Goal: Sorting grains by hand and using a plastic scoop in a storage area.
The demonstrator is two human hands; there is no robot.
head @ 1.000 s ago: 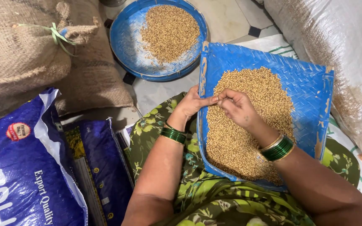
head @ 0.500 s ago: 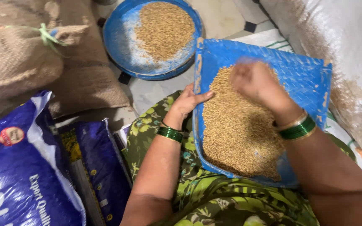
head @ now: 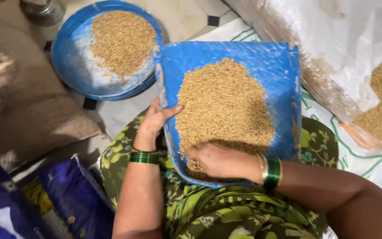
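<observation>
Compared with half a second ago, my right hand (head: pixel 219 161) has come back from the far part of the blue winnowing tray (head: pixel 261 62) to its near edge, where it lies flat on the grain (head: pixel 224 108) with the fingers (head: pixel 195 155) loosely spread and pressed into the heap, closed on nothing I can make out. My left hand (head: pixel 153 124) has stayed on the tray's left rim; its thumb hooks over the edge and the fingers are hidden underneath, so it grips the rim.

The tray rests on my lap, over the green flowered cloth (head: pixel 200 208). Its long axis runs away from me, the closed near end toward my body and the wide end pointing forward and slightly right. The grain sits in a heap along the middle, from the near edge to just short of the far end.

Beyond the tray's left corner, a round blue pan (head: pixel 71 66) of grain stands on the floor, near but apart. A burlap sack (head: pixel 27 115) lies to the left, a white sack (head: pixel 354 57) spilling grain to the right.
</observation>
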